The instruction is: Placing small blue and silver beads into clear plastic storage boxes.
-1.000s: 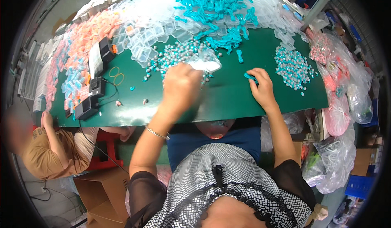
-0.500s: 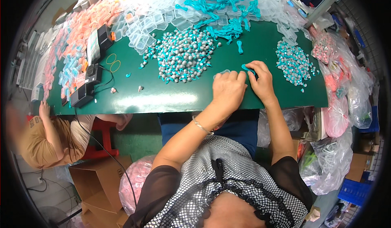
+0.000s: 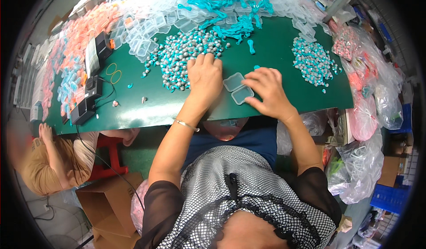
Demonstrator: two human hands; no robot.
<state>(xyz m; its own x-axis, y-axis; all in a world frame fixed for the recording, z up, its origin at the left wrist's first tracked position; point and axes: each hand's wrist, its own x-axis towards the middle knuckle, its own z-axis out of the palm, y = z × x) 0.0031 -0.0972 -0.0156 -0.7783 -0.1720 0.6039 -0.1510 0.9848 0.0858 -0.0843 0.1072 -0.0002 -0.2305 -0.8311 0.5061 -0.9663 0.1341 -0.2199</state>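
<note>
A small clear hinged plastic box (image 3: 242, 95) lies unfolded on the green table in front of me. My right hand (image 3: 266, 89) holds its right side, thumb at the lower half and fingers by the upper half. A bit of teal cord (image 3: 257, 67) shows just beyond those fingers. My left hand (image 3: 206, 76) reaches into the right edge of a large pile of small grey-and-teal earplugs (image 3: 177, 62). Its fingers are curled down, and the tips are hidden, so what they grip cannot be seen.
Teal cord bundles (image 3: 242, 27) and clear boxes (image 3: 146, 44) heap at the back. A second earplug pile (image 3: 310, 62) lies right. Black devices (image 3: 84, 107) and a cable stand left, beside another person (image 3: 57, 160). Plastic bags (image 3: 364, 120) crowd the table's right edge.
My left hand has moved left from beside the right hand to the large earplug pile. The box, mostly covered before, now shows unfolded. My right hand has shifted slightly left and down, onto its side.
</note>
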